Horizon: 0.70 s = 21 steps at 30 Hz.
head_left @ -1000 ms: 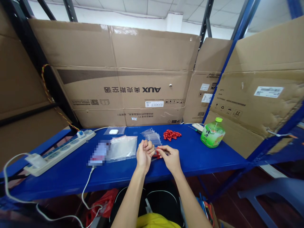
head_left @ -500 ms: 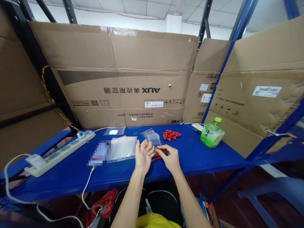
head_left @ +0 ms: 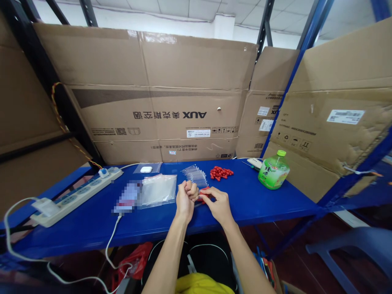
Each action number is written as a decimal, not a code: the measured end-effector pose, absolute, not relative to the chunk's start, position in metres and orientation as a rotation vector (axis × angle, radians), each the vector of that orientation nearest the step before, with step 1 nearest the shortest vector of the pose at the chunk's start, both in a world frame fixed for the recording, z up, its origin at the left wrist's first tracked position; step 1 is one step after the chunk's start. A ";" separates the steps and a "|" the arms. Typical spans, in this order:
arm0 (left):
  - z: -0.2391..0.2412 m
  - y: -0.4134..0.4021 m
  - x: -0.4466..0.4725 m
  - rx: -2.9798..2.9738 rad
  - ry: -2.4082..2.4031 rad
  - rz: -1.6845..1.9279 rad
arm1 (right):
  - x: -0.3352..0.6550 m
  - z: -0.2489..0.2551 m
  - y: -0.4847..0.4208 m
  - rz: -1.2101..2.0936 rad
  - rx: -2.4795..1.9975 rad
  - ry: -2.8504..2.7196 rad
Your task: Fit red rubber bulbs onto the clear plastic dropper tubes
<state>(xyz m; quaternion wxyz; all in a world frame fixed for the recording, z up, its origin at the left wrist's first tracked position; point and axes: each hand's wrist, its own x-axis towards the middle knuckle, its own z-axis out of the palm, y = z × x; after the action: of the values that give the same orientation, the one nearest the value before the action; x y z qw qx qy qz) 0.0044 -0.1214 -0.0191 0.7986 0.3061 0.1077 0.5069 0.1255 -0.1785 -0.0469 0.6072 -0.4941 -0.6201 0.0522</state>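
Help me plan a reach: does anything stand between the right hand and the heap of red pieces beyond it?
Nothing visible does: blue tabletop shows between the right hand and the heap of red pieces. The thin clear sticks lie to the heap's left, beside that path.

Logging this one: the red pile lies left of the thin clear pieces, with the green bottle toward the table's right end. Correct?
Sides swapped: the head view shows the red pile right of the thin clear pieces. The green bottle is toward the right end of the table.
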 end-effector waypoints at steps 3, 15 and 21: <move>-0.019 -0.121 0.001 0.634 0.198 1.064 | 0.126 -0.046 -0.179 0.127 -1.159 -1.428; -0.020 -0.114 -0.011 0.403 0.076 1.028 | 0.128 -0.052 -0.175 0.679 -1.018 -1.180; -0.019 -0.117 -0.009 0.412 0.080 1.028 | 0.127 -0.052 -0.176 0.670 -0.998 -1.164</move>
<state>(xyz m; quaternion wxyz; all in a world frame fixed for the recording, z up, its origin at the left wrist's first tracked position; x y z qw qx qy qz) -0.0093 -0.1167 -0.0186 0.8498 0.1956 0.0380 0.4880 0.1270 -0.1755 -0.0515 0.6699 -0.4427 -0.5166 0.2973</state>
